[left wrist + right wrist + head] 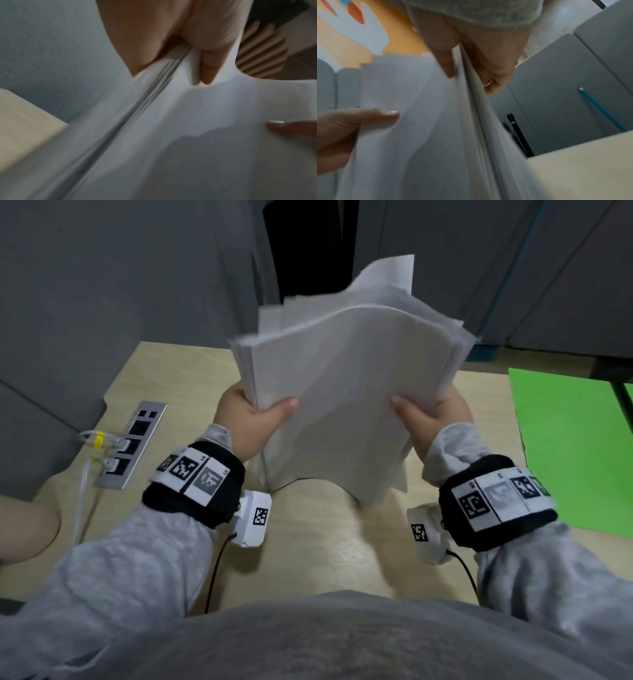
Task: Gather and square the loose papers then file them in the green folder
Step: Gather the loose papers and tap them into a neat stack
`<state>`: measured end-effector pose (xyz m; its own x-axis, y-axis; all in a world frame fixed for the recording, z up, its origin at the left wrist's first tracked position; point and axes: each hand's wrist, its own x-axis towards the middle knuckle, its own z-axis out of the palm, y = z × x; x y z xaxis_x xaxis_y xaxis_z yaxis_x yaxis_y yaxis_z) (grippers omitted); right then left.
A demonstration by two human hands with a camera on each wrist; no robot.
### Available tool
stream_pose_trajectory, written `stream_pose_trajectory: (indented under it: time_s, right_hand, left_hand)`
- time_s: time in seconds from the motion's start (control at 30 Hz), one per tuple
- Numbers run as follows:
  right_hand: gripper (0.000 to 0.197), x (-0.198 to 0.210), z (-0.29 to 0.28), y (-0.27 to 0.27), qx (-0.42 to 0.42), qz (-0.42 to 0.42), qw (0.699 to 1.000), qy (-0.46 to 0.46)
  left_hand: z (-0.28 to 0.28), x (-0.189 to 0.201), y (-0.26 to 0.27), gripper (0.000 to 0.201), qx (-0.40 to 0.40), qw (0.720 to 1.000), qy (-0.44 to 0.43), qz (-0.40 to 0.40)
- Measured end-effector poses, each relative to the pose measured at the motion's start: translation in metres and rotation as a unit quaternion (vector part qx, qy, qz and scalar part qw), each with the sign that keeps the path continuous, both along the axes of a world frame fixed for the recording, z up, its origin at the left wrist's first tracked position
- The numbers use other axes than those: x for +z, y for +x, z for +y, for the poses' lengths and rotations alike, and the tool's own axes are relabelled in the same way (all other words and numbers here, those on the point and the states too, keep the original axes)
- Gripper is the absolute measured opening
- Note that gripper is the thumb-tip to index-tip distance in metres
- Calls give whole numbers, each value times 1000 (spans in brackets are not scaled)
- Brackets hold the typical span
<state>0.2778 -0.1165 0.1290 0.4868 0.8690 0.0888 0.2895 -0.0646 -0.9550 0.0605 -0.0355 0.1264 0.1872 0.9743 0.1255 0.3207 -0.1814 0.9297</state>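
A stack of white papers (346, 392) is held upright above the wooden desk (325, 553), its sheets fanned unevenly at the top and bowed in the middle. My left hand (253, 419) grips the stack's left side, thumb in front and fingers behind. My right hand (428, 416) grips the right side the same way. Close up, the left wrist view shows the papers (188, 121) pinched between my left thumb and palm, and in the right wrist view the papers (423, 121) are pinched by my right hand. The green folder (575, 446) lies flat on the desk at the right.
A metal socket panel (133, 443) with white cables plugged in is set into the desk at the left. Grey partition panels (120, 285) stand behind the desk. A dark pole (623, 405) crosses the folder's far right corner.
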Motion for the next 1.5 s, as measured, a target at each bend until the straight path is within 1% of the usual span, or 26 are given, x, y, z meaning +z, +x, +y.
stream_pose_trajectory:
  time_s: [0.03, 0.07, 0.13, 0.2, 0.27, 0.3, 0.33, 0.37, 0.43, 0.53, 0.63, 0.7, 0.77, 0.83, 0.9, 1.0, 1.03, 1.1, 1.13, 1.17, 1.27, 1.33, 1.37, 1.43, 1.47, 1.5]
  right_hand:
    - [25, 7, -1, -3, -32, 14, 999, 31]
    - [22, 15, -2, -5, -50, 42, 994, 82]
    - [34, 29, -6, -4, -30, 100, 976, 192]
    - [51, 36, -9, 0, -4, 102, 966, 236]
    - [58, 41, -10, 2, 31, 90, 970, 225]
    - [58, 43, -9, 3, 48, 90, 972, 213]
    - [58, 46, -8, 3, 56, 91, 973, 203]
    - [57, 49, -6, 4, 56, 91, 974, 199]
    - [54, 56, -5, 5, 54, 90, 974, 200]
    - [43, 68, -2, 9, 57, 76, 977, 191]
    - [27, 76, 2, 13, 28, 37, 983, 176]
    - [13, 78, 6, 13, 12, 19, 985, 170]
    - [12, 76, 7, 12, -9, 16, 985, 173]
    - [16, 71, 6, 12, -35, 34, 982, 181]
    - [17, 63, 4, 14, -66, 75, 978, 182]
    - [20, 56, 3, 17, -99, 149, 966, 187]
    - [19, 57, 3, 17, -98, 155, 965, 186]
    - [8, 59, 3, 17, -83, 159, 965, 194]
    - [7, 58, 4, 17, -69, 165, 963, 201]
    - [18, 58, 3, 16, -49, 170, 963, 204]
    - [54, 55, 3, 14, 14, 159, 968, 193]
    - [69, 53, 2, 11, 42, 115, 981, 148]
    - [67, 52, 1, 10, 47, 80, 989, 112]
    - [47, 50, -1, 6, 36, 28, 996, 81]
    - [35, 51, -3, 5, 24, 24, 994, 104]
    - [28, 55, -4, 3, 17, 34, 988, 151]
  left_hand:
    - [-1, 8, 0, 16, 21, 999, 25, -17]
    - [-1, 16, 0, 14, 29, 998, 54, -35]
    - [3, 29, -6, 21, 11, 993, 87, -78]
    - [6, 31, -11, 33, -18, 991, 80, -103]
    - [6, 25, -13, 45, -35, 995, 57, -78]
    - [5, 21, -13, 43, -40, 996, 43, -63]
    - [4, 19, -12, 34, -41, 997, 33, -58]
    - [3, 18, -12, 25, -42, 997, 30, -57]
    - [1, 22, -12, 17, -57, 996, 37, -50]
    - [1, 29, -14, 20, -90, 994, 46, -35]
    - [0, 32, -16, 30, -116, 991, 49, -42]
    - [-1, 33, -16, 35, -116, 991, 56, -40]
    - [0, 32, -15, 29, -88, 994, 52, -45]
    - [2, 29, -14, 19, -49, 997, 47, -48]
    - [5, 26, -13, 22, -23, 998, 40, -53]
    - [6, 26, -12, 21, -22, 996, 29, -77]
    - [6, 26, -12, 23, -28, 996, 28, -81]
    - [6, 25, -11, 38, -41, 995, 32, -89]
    - [6, 26, -10, 44, -50, 994, 36, -91]
    - [5, 26, -9, 44, -62, 993, 39, -93]
    - [0, 25, -3, 28, -87, 992, 31, -87]
    - [0, 23, 0, 22, -81, 995, 19, -62]
    - [0, 22, 1, 17, -71, 996, 16, -51]
    - [-2, 24, 5, 9, -46, 998, 25, -45]
    - [-4, 28, 6, 10, -34, 997, 37, -53]
    - [-6, 33, 7, 12, -19, 996, 57, -71]
